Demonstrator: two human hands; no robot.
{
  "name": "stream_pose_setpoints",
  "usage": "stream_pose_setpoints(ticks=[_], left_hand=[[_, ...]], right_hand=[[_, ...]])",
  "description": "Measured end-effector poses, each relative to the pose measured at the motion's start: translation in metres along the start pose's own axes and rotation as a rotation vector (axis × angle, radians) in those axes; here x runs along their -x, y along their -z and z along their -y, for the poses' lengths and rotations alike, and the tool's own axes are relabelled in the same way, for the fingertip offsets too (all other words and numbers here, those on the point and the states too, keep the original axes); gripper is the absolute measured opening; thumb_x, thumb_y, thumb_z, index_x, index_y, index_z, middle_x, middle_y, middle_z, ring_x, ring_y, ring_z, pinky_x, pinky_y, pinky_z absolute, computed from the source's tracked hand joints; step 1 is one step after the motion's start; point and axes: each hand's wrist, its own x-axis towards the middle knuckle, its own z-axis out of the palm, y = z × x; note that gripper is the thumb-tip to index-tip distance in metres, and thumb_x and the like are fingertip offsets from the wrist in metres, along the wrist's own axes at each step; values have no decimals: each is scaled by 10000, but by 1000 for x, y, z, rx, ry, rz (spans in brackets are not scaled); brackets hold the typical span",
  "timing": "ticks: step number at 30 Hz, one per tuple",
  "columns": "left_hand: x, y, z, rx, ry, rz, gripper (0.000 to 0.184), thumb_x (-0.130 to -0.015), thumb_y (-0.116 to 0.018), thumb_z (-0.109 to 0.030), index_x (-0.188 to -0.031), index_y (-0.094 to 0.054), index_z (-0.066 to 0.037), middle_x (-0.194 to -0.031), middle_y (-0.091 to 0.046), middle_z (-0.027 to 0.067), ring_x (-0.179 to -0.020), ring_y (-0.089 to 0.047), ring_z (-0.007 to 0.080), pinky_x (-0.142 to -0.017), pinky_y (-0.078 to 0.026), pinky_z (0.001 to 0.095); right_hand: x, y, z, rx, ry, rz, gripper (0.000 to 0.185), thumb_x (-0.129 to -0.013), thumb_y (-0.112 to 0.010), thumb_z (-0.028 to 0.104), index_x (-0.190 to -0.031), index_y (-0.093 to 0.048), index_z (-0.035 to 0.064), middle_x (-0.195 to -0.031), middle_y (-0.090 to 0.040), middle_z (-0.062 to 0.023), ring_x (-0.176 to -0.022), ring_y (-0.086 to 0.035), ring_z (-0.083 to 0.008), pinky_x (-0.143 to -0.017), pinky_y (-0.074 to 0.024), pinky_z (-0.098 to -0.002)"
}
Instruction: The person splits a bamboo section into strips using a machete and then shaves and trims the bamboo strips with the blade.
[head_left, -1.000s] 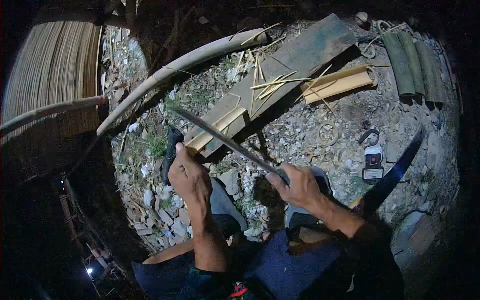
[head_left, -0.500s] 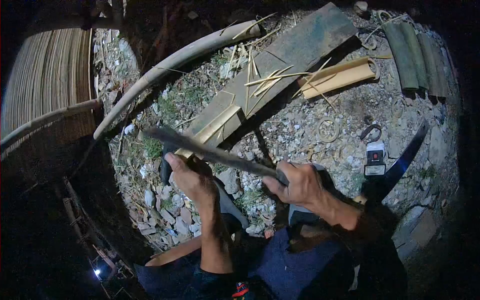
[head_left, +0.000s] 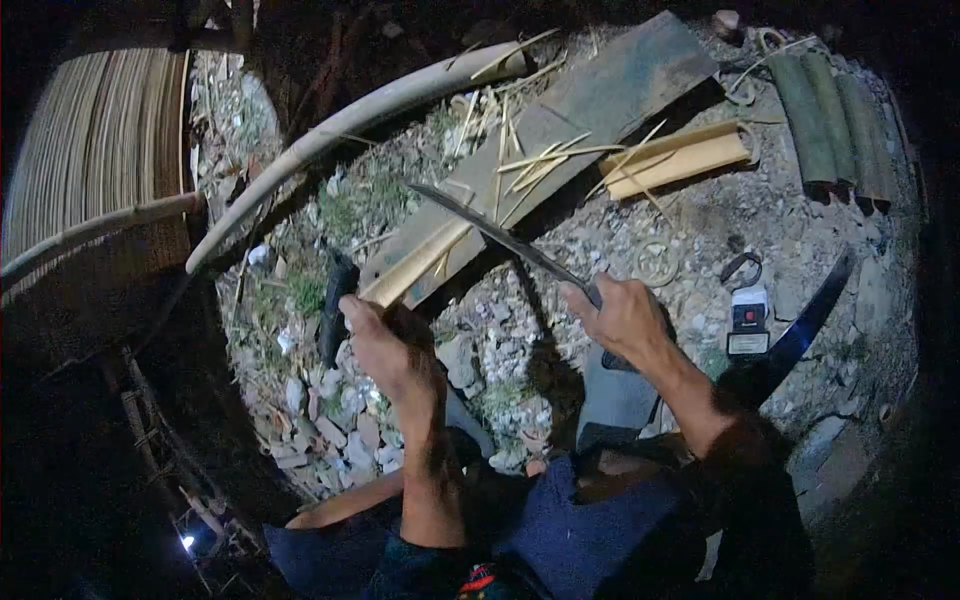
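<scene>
The pale, narrow split-bamboo piece lies slantwise along the near end of the long, weathered wooden plank, its near end at the left hand, whose fingers are closed on it. The fingers of the right hand are wrapped around the handle end of a long, dark, narrow metal blade, which crosses over the bamboo's far part; whether the edge touches cannot be told. Good control here would seem to call for firm support from the plank, a shallow blade angle and light, even strokes directed away from the left thumb, since straight bamboo fibres can split suddenly. The piece looks smooth and straight-sided, against the plank's rough, stained grey face. Thin, stiff yellow slivers lie crisscrossed farther up the plank. Beside it rests a wide, pale, trough-shaped bamboo section with a curved wall, and beyond that lie dull green, rounded bamboo lengths on coarse, stony ground.
</scene>
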Motion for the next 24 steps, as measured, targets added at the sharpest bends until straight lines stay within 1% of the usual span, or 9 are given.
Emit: stream_pose_setpoints(ticks=[4,6,7,11,15,18,19,22,24], left_hand=[[6,2,-6,51,36,89,501,-1083,-356,-554,-842,-455,-126,-650,-378,-53,-510,-302,76,-468,-250,261],[9,4,-13,152,164,156,471,-1090,-373,-531,-862,-444,-125,-646,-381,-57,-504,-286,70,-461,-232,267],[11,3,-11,162,168,146,468,-1093,-372,-525,-874,-457,-120,-649,-383,-61,-517,-296,65,-474,-233,264],[21,-1,-11,234,175,111,472,-1096,-370,-519,-907,-498,-105,-659,-375,-71,-557,-312,53,-509,-236,256],[17,7,-4,193,118,175,500,-1088,-366,-546,-886,-486,-104,-657,-380,-59,-539,-307,66,-492,-239,259],[13,7,-3,101,77,152,480,-1090,-376,-541,-857,-453,-128,-620,-375,-57,-492,-298,80,-455,-248,271],[12,7,-3,135,119,117,486,-1090,-375,-539,-843,-463,-130,-611,-379,-59,-487,-301,79,-453,-252,271],[10,6,-12,92,174,59,638,-1041,-314,-678,-873,-476,-83,-676,-379,-50,-579,-323,56,-503,-249,252],[9,1,-21,167,274,20,512,-1080,-406,-540,-773,-492,-140,-599,-394,-62,-483,-329,71,-451,-271,259]], right_hand=[[29,25,25,-118,153,29,536,-951,-685,478,-730,-593,-1,-539,-554,-193,-492,-623,-369,-495,-497,-464],[36,43,44,-316,244,95,511,-914,-724,496,-771,-610,19,-612,-612,-233,-592,-663,-446,-517,-518,-498],[37,45,47,-319,281,91,486,-907,-743,469,-777,-608,22,-590,-601,-223,-590,-670,-425,-502,-510,-487],[14,18,28,-274,40,112,501,-902,-754,459,-735,-582,19,-584,-598,-217,-567,-665,-413,-485,-504,-478],[33,30,38,-299,286,48,527,-914,-732,475,-716,-593,7,-594,-606,-234,-565,-664,-423,-489,-513,-491],[16,4,17,-143,173,73,518,-980,-649,472,-755,-597,8,-557,-577,-193,-500,-623,-349,-498,-507,-451],[6,-2,16,-93,15,53,521,-977,-652,472,-736,-585,15,-554,-561,-202,-498,-612,-362,-499,-497,-466],[6,8,17,-212,118,35,573,-934,-677,532,-727,-597,3,-598,-605,-245,-594,-652,-467,-516,-512,-519],[12,-1,8,-200,191,-16,599,-940,-648,560,-756,-620,-9,-599,-607,-247,-615,-654,-478,-528,-512,-534]])
